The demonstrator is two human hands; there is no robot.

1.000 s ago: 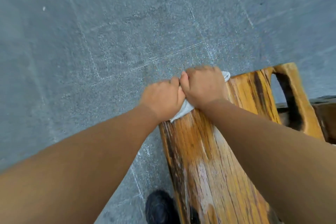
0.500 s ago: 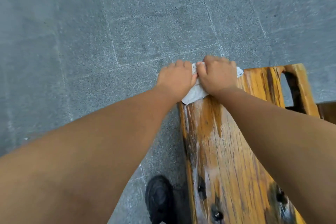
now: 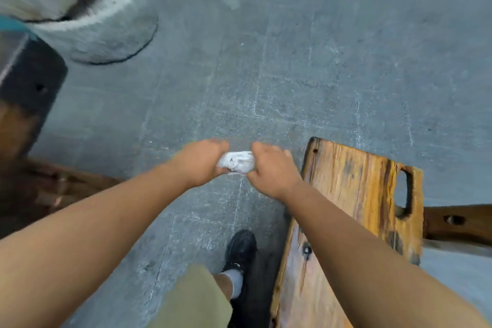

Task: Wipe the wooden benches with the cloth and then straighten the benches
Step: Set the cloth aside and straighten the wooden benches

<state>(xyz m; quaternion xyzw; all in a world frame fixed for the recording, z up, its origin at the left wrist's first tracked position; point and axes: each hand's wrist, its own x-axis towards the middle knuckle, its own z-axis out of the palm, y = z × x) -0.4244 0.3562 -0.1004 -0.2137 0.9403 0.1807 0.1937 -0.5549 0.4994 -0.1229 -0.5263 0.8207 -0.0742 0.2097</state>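
Observation:
The white cloth (image 3: 236,162) is bunched between both fists in mid-air over the grey floor, off the bench. My left hand (image 3: 201,161) grips its left end and my right hand (image 3: 271,168) grips its right end. The wooden bench (image 3: 354,189) lies to the right of my hands, its orange-brown plank streaked and damp-looking, with a slot cut near its far right corner. My right forearm crosses over the near part of the plank.
A grey stone-tile floor (image 3: 292,74) spreads ahead. A pale round pot or planter (image 3: 101,21) stands at the top left, with a dark wooden post (image 3: 26,93) beside it. More dark wood (image 3: 463,221) juts out right of the bench. My black shoe (image 3: 241,250) is beside the bench.
Both hands lifted the cloth off the bench's end and moved left, over the floor. The view swung up and left, revealing the planter and post.

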